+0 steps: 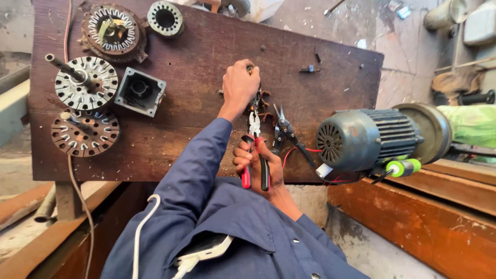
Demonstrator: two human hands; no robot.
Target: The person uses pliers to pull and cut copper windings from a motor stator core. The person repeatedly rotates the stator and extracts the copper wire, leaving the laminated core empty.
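Phone (206, 248) with a white cable lies nearest, tucked in the chest pocket of the blue work shirt. Dark wooden table (206, 51) spans the view; its near edge runs just beyond the hands, its right edge cuts diagonally down toward the motor. Far left: three finned rotor and stator discs — one with copper windings (111, 31) at the top edge, a silver one with a shaft (85, 82) below, a rusty one (85, 133) lowest. Just right of these, a grey square housing (139, 92) and a ring-shaped stator core (165, 18) at the far edge. Open board between the housing and the hands; bare wood also beyond the left hand. Left hand (239, 88), closed, fingers pressing down on a small rusty metal part (261, 106) mid-table, mostly hidden under the hand. Right hand (258, 165), nearer the table's front edge, clamped around red-and-black-handled pliers (254, 155), whose jaws point up to the rusty part and meet it. Hands close but not touching. Just right, black snips (287, 132) lie on the board. Red wires (305, 151) run to a grey electric motor (367, 137) overhanging the right edge; green-handled screwdriver (405, 168) below it.
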